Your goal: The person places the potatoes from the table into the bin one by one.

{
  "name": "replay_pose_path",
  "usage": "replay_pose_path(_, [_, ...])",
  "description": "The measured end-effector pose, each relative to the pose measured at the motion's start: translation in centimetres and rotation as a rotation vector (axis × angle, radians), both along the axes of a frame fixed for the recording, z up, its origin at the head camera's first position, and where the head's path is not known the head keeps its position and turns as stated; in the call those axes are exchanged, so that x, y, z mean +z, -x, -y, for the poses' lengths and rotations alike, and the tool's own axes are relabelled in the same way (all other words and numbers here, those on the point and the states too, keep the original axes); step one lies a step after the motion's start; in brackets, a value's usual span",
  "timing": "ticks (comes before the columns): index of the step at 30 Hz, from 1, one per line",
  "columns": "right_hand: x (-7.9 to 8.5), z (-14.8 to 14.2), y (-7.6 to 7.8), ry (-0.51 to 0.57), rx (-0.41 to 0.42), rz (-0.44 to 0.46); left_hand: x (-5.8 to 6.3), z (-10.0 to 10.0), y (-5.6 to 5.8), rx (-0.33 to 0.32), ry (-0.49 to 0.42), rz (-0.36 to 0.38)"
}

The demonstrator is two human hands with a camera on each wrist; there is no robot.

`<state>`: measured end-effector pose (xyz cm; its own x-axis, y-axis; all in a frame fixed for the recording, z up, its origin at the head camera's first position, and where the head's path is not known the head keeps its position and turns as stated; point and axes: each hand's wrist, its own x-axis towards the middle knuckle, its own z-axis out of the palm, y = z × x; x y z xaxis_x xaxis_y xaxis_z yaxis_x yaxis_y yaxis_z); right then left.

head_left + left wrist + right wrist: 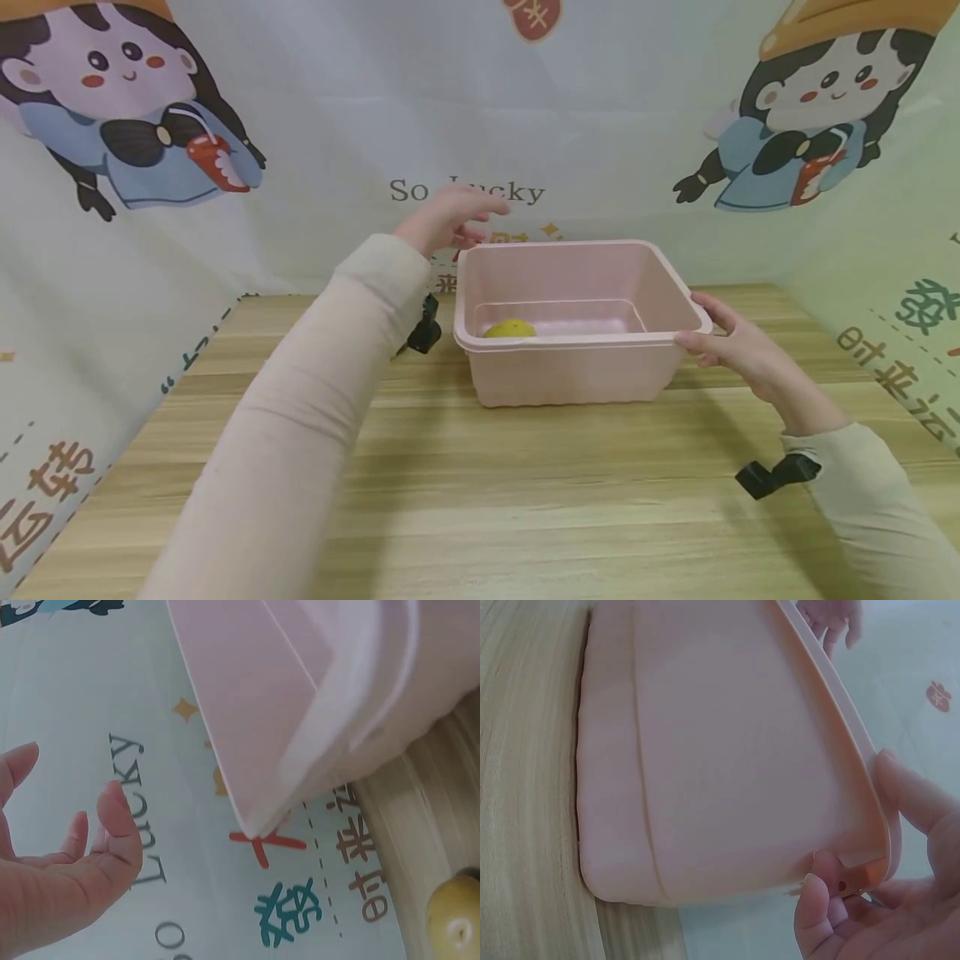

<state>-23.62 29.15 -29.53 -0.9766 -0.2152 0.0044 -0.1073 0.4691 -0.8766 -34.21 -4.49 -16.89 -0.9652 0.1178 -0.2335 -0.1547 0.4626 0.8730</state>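
A pink plastic basin (577, 372) stands on the wooden table. My right hand (738, 350) grips its right end, the thumb on the front corner of the rim; in the right wrist view the fingers curl under the lip. Over the basin's back left corner, my left hand (456, 215) hovers with loosely bent fingers and holds nothing. The left wrist view shows that hand (71, 877) beside the basin's corner. Inside the basin at the left lies a yellow fruit (512, 328), partly hidden by the front wall.
A second yellow, rounded fruit (454, 919) lies on the table left of the basin, behind the left forearm in the head view. A printed cloth (600, 142) hangs behind and at both sides of the wooden table (525, 500). Black camera mounts sit at both wrists.
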Motion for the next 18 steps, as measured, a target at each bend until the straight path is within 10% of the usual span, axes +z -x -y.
replay_pose_path(18, [0.2, 0.2, -0.2, -0.025, -0.016, 0.027, 0.4, 7.9, -1.2, 0.121, 0.029, -0.117])
